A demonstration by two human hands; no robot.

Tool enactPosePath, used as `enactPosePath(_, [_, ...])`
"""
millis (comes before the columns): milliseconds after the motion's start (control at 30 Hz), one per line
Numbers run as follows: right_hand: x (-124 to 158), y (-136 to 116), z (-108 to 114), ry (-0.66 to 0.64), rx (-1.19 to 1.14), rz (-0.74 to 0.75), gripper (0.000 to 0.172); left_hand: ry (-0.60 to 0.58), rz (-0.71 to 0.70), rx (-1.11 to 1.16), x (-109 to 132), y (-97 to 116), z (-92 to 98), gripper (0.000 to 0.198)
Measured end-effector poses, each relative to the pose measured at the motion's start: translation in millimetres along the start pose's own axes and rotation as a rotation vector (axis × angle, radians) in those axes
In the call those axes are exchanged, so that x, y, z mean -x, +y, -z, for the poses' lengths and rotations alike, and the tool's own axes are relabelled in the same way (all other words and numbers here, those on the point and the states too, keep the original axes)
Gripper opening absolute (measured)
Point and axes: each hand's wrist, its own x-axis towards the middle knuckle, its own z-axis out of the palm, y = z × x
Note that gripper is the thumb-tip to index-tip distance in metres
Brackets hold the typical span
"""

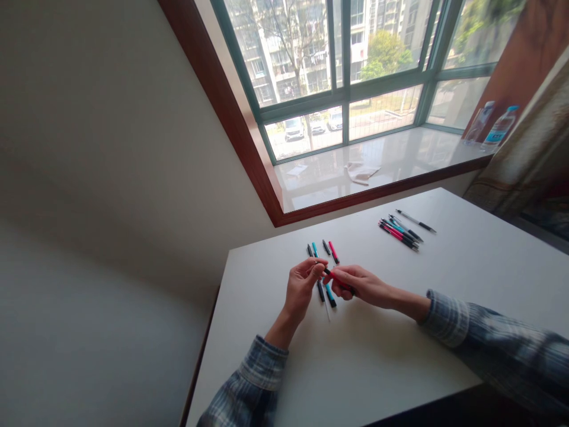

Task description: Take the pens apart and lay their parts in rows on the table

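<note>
A red and black pen (pixel 328 271) is held between both hands over the table. My right hand (pixel 362 286) is closed around its red barrel. My left hand (pixel 301 287) pinches the far black end between thumb and fingers; whether that piece is loose from the barrel cannot be seen. Behind the fingers lie pen parts: a red barrel piece (pixel 333 252), a short black piece (pixel 326 247) and a blue piece (pixel 315 249). Below the hands are a black pen part (pixel 320 291), a blue and black part (pixel 331 295) and a thin refill (pixel 328 311).
A bunch of red, blue and black pens (pixel 399 234) lies on the white table (pixel 382 356) at the back right, with a clear-barrelled pen (pixel 416 220) beside it. Along the window sill (pixel 400 157) are a cloth (pixel 362 172) and two plastic bottles (pixel 500 128).
</note>
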Motion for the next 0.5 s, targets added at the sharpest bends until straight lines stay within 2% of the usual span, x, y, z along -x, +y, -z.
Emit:
enactPosePath(100, [0.1, -3.3, 1.6, 0.013, 0.038, 0.017, 0.046, 0.038, -0.009, -0.01, -0.6, -1.8, 2.5, 0.04])
enactPosePath(200, [0.1, -5.2, 2.0, 0.038, 0.085, 0.022, 0.04, 0.033, -0.014, -0.025, -0.1, 0.6, 1.8, 0.038])
enactPosePath(333, [0.9, -5.2, 0.7, 0.096, 0.02, -0.027, 0.039, 0.008, -0.024, -0.04, 1.1, 4.3, -0.8, 0.034])
enactPosePath(500, [2.5, -5.7, 0.9, 0.042, -0.108, -0.071, 0.035, -0.034, 0.004, -0.021, 2.0, 4.2, -0.2, 0.033])
